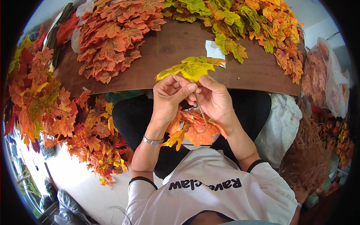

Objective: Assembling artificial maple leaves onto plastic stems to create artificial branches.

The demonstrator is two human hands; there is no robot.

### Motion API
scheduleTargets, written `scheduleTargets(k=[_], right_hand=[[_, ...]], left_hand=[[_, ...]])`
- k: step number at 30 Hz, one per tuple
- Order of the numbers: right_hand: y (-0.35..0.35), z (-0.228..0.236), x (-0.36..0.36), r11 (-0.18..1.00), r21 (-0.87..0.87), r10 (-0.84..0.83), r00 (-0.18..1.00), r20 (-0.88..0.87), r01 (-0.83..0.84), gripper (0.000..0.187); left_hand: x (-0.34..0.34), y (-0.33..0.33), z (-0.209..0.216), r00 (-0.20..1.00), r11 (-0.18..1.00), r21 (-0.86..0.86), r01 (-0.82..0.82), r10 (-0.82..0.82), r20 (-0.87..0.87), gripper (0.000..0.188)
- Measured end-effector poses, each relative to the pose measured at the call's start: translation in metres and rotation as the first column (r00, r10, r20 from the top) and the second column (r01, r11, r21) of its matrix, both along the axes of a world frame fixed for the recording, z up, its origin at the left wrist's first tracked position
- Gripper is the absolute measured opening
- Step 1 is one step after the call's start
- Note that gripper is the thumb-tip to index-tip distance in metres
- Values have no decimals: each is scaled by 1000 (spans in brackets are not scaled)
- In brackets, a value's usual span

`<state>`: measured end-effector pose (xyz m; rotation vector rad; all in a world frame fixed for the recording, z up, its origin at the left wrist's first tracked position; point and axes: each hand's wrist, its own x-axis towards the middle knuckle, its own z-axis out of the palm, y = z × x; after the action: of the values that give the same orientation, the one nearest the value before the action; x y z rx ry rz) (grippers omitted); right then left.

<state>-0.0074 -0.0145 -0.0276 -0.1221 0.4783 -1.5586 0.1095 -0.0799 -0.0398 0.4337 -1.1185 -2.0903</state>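
**Head view: both hands pinched on one yellow leaf**

Only one view was given.

- Packages/labels: one small white paper slip [214, 50] lay on the brown desk [176, 45], just past the leaf, rectangular, partly covered by leaves. A clear plastic bag [330, 82] of orange leaves sat at the right edge, beyond the desk end. I saw more clear plastic at the desk's far-left corner, contents unclear.
- Yellow leaf [191, 68]: one, held above the near desk edge, in front of the lap. Long axis ran roughly left-right, slightly up to the right; the tip at the left pointed left and down. Stem end was hidden between the fingers.
- Left hand [168, 98]: grip closed narrow, thumb and forefinger pinched on the leaf's lower edge. One metal bracelet [153, 141] was on that wrist.
- Right hand [213, 98]: grip closed narrow too, fingertips meeting the left hand's at the leaf base. A thin stem [202, 114] hung from it down to the lap.
- Orange leaf bunch [193, 129]: one cluster, rested on the lap under both hands.
- Piles on desk: two, an orange-brown pile [112, 37] far left and a green-to-orange pile [255, 22] far right.
- Leafy branches [63, 123] lay heaped to the person's left; count unclear.
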Motion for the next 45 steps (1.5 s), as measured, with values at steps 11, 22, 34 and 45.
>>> scheduleTargets(k=[11,22,34,45], right_hand=[[2,-6,1,998,-59,-34,999,-3,34,18],[5,-17,9,976,-154,-162,986,-41,154,15],[9,-24,-23,987,-155,36,998,-49,-43,24],[29,-14,-35,976,-167,57,904,-423,-140,25]], left_hand=[[-4,9,0,982,986,-69,-149,156,110,4],[-9,9,-2,985,985,27,-172,172,-2,18],[7,0,-32,1000,1000,2,18,-18,11,32],[-16,8,-4,981,994,-87,59,-41,189,11]])
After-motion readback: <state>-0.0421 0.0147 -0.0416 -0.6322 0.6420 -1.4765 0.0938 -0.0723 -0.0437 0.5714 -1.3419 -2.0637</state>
